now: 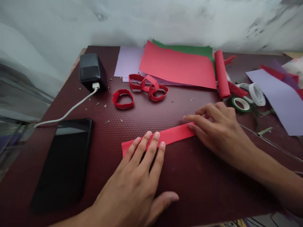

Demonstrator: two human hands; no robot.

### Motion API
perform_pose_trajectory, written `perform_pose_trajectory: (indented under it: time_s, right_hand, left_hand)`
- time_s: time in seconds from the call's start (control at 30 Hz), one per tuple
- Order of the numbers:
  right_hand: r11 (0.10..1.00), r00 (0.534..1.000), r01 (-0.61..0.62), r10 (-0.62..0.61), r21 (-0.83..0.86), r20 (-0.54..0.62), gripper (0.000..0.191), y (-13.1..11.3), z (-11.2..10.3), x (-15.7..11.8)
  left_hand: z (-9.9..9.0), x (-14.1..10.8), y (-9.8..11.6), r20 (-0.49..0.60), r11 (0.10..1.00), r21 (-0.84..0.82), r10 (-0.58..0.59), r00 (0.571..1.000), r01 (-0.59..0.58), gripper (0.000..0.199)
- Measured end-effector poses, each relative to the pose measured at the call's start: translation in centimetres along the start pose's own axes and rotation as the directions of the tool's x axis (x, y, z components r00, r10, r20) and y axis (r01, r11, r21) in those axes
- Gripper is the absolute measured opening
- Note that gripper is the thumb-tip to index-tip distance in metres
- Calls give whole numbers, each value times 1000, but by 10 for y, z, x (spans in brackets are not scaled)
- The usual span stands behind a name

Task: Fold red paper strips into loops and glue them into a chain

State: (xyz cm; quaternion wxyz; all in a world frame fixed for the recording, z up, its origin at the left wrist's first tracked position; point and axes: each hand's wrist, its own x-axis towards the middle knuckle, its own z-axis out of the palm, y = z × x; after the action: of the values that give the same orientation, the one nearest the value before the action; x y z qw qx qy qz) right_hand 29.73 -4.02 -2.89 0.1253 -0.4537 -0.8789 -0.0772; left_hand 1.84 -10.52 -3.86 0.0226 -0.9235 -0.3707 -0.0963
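A folded red paper strip lies slantwise on the dark red tabletop. Flat across its left part rests my left hand, fingers stretched out and thumb spread to the side. My right hand is at the strip's right end. Its thumb touches the strip there, while the index finger reaches out just past the far edge, apart from the thumb. Beyond the strip are a single red paper ring and some linked red paper loops.
Left stand a black phone and a black power block with a white cable. At the back lie red, green and lilac sheets beside a red paper roll. Green tape and white tape rolls sit right.
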Motion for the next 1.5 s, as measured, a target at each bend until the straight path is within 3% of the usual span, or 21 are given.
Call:
perform_pose_trajectory:
  time_s: [0.1, 0.17, 0.3, 0.5, 0.67, 0.87, 1.03, 1.2, 1.33, 1.5]
  right_hand:
    - [988, 988, 152, -151, 35, -13, 24, -22, 3, 8]
    - [974, 981, 187, -191, 127, 24, 25, -33, 7, 13]
    - [962, 983, 122, -151, 245, 102, 24, -38, 11, 19]
    - [960, 972, 58, -117, 275, 204, 23, -28, 8, 17]
    - [938, 957, -2, -98, 347, 272, 27, -20, 6, 15]
    - [918, 959, -30, -84, 394, 270, 25, -10, 4, 11]
    - [919, 953, -54, -70, 391, 294, 20, -11, 1, 13]
    - [946, 940, -83, -31, 315, 340, 22, -35, -6, 34]
    - [956, 891, -19, -118, 294, 440, 25, -69, -10, 65]
    - [955, 867, 49, -186, 293, 462, 29, -98, -8, 93]
  left_hand:
    - [1, 0, 3, 17, 1000, -20, -18, 1000, 19, 81]
    - [2, 1, 5, 35, 999, -30, -29, 999, 30, 83]
    - [2, 1, 6, 99, 998, -41, -37, 994, 41, 88]
    - [-6, -5, -1, 178, 998, -52, -26, 984, 35, 94]
    - [-13, -25, -9, 106, 1000, 2, -18, 994, 18, 85]
    - [-26, -46, -19, 22, 995, 100, 16, 1000, -18, 74]
    - [-28, -49, -19, -20, 993, 112, -33, 999, 36, 66]
    - [-25, -45, -23, -20, 996, 48, -78, 997, 79, 68]
    - [-26, -46, -29, 17, 996, -23, -88, 996, 88, 65]
    - [-29, -48, -31, 51, 989, -112, -91, 995, 96, 59]
